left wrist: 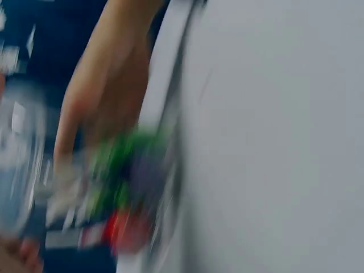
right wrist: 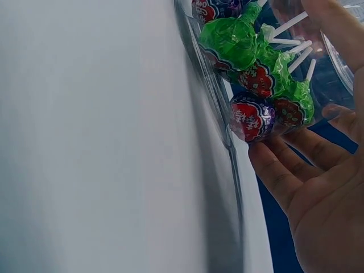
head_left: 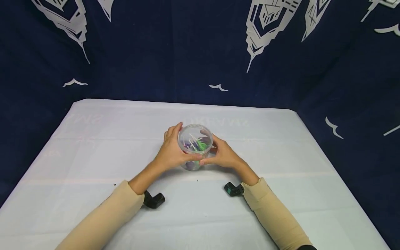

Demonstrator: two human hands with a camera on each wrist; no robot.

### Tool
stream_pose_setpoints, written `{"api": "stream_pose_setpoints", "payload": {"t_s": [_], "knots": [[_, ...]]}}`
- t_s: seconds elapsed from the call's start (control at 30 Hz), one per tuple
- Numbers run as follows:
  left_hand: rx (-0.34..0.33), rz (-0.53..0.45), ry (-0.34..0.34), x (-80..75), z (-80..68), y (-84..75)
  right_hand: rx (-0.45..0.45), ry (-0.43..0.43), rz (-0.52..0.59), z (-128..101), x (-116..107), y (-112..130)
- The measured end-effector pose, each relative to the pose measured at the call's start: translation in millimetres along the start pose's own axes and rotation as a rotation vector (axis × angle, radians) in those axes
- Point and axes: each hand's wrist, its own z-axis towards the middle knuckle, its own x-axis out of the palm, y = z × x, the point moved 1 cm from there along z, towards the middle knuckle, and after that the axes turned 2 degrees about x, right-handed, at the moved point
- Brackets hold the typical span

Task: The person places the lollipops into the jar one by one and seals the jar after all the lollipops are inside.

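A clear plastic container (head_left: 195, 145) stands on the white table (head_left: 93, 146), just ahead of me at the middle. It holds several lollipops (head_left: 200, 143) in green and purple wrappers with white sticks. My left hand (head_left: 174, 150) grips its left side, thumb up at the rim and fingers curled round the front. My right hand (head_left: 221, 153) grips the right side, fingertips meeting the left ones at the front. The right wrist view shows the lollipops (right wrist: 242, 48) pressed against the clear wall (right wrist: 211, 91), with my right hand's fingers (right wrist: 284, 170) against it. The left wrist view is blurred: the left hand (left wrist: 108, 85) and colour smears.
The white cloth covers the whole table, whose far edge (head_left: 187, 103) meets a dark blue backdrop (head_left: 187, 45) with white patterns. Black wrist cameras (head_left: 153, 200) (head_left: 233, 189) sit under my beige sleeves.
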Motion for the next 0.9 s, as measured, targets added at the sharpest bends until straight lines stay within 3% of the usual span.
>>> {"api": "stream_pose_setpoints", "payload": {"t_s": [0.1, 0.23, 0.3, 0.5, 0.67, 0.8, 0.9], "knots": [[-0.075, 0.014, -0.147, 12.7, -9.9, -9.9, 0.008, -0.008, -0.006, 2, 0, 2], [-0.054, -0.009, -0.182, 14.3, -7.3, -8.6, 0.018, -0.014, -0.011, 3, -1, -6], [-0.036, -0.041, -0.138, 9.5, -2.5, -2.0, 0.016, -0.007, -0.008, 3, -1, -8], [0.033, -0.183, 0.093, -9.4, 16.3, 19.1, -0.003, -0.01, -0.018, 5, -3, -11], [0.014, -0.219, 0.222, -19.4, 24.0, 29.9, -0.001, -0.007, -0.029, 8, -2, -12], [0.055, -0.161, 0.247, -22.5, 17.8, 34.1, 0.019, 0.017, -0.089, 11, -6, -9], [0.079, -0.009, 0.178, -24.8, 5.9, 34.4, 0.055, 0.043, -0.162, 8, -14, -4]]}}
